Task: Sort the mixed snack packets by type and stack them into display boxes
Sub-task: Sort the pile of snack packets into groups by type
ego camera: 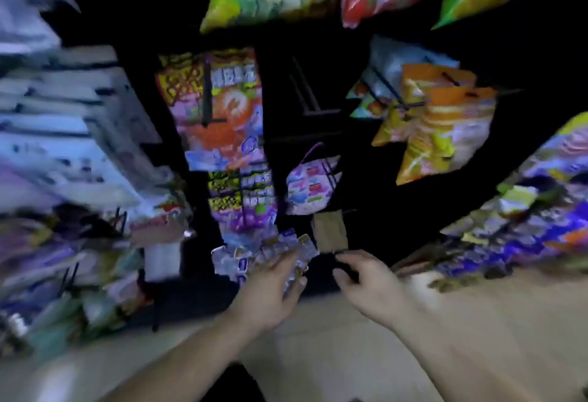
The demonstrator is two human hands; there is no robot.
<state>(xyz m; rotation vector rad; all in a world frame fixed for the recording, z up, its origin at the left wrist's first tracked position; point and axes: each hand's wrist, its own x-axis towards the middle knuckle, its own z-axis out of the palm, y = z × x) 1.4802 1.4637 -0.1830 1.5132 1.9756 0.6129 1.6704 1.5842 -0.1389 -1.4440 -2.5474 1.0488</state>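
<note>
My left hand (270,287) grasps small silvery-blue foil packets (251,257); my right hand (366,277) curls (grip: cannot tell) over pale wooden floor (318,344), before dark snack racks (305,93).

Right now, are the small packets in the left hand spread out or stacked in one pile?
Spread out. The small packets fan side by side above the left hand, which holds them.

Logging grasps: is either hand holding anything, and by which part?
The left hand grips a bunch of silvery packets by their lower ends; the right hand is too blurred to tell.
</note>
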